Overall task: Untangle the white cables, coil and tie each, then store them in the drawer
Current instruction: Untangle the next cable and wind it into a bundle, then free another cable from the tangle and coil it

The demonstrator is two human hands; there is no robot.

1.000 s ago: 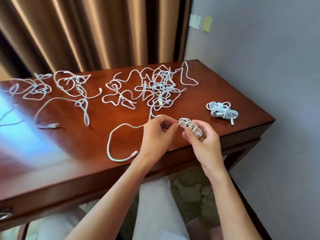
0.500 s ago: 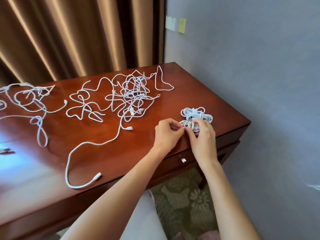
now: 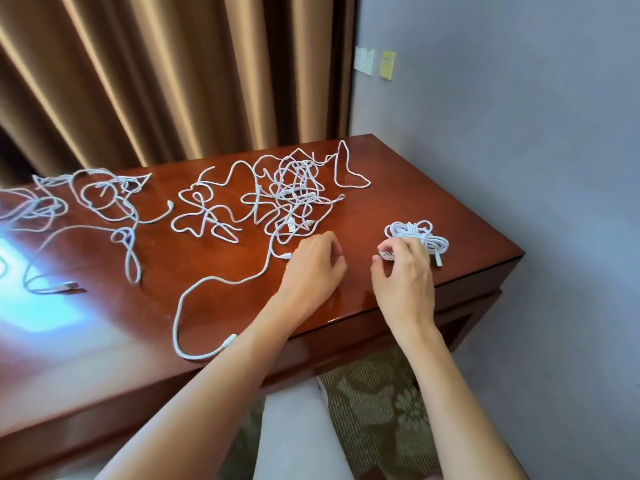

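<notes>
my left hand [image 3: 313,263] hovers low over the table [image 3: 398,188], fingers loosely curled and holding nothing; its knuckles sit just beside the plug end of a loose cable [image 3: 221,282] that runs down toward the near edge and loops back. my right hand [image 3: 403,268] is apart from the left, with bare wood between them. its fingers are bent down over a small coiled cable [image 3: 386,254], only a bit of which shows under my fingertips [image 3: 382,245]; i cannot tell whether i am gripping it or only touching it. just behind that hand, touching or nearly touching my fingers, lies a tied bundle [image 3: 417,233] of white cable, its plug poking out toward the table's right corner.

the rest of the white cables are still loose on the tabletop: a dense tangle [image 3: 294,192] in the middle beyond my left hand, and another knotted spread [image 3: 100,199] further left. no drawer front is clear to me from here.

on the wall [image 3: 519,133] past the curtain [image 3: 156,81] there is a white plate [image 3: 364,59] and a yellow note [image 3: 387,65]; any writing on them is too small to read. i see no brand marks on the cables.
</notes>
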